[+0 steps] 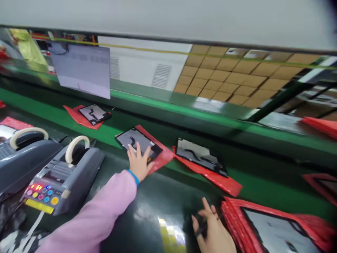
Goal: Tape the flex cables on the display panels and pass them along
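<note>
My left hand (pixel 139 162), in a pink sleeve with a blue cuff, reaches forward with fingers spread flat on a dark tablet-like panel (pixel 137 140) lying on a red bag (pixel 162 156) on the green belt. Low at the bottom, my right hand (pixel 213 230) rests on the dark worktop with loosely spread fingers, beside a stack of red bags (pixel 237 225) topped by another panel (pixel 276 233). Something small and dark lies under its fingers; I cannot make it out.
Two grey tape dispensers (pixel 65 175) (pixel 23 154) stand at the left. More panels on red bags (pixel 200 156) (pixel 92 114) lie along the green conveyor (pixel 237 126). A hanging sheet (pixel 81 68) and stacked cardboard boxes (pixel 237 80) are behind.
</note>
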The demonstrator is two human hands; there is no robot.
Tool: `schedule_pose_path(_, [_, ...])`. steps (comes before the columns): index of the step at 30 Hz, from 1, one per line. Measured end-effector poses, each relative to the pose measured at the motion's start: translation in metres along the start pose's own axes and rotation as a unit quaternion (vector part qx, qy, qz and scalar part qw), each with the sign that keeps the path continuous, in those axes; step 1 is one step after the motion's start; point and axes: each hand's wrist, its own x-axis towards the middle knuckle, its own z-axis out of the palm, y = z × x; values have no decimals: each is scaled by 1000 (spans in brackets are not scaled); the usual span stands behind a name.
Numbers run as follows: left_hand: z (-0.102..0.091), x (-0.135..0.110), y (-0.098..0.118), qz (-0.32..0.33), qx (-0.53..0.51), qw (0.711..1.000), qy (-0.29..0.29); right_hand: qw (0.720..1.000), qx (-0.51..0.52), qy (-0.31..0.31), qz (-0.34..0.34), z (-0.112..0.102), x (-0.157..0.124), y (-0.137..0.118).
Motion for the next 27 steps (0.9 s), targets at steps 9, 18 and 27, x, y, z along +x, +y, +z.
schedule_pose_path(9, [40,28,37,52,-248,967,24,995,-21,-45,88,7,182,-6])
schedule_pose_path(18, [36,-8,49,-7,-507,857,-93,986,73,35,147,-60,230,-39])
schedule_pose_path(27, [-9,-56,60,-123,-702,700,-27,964,256,-72,2,-57,192,-86])
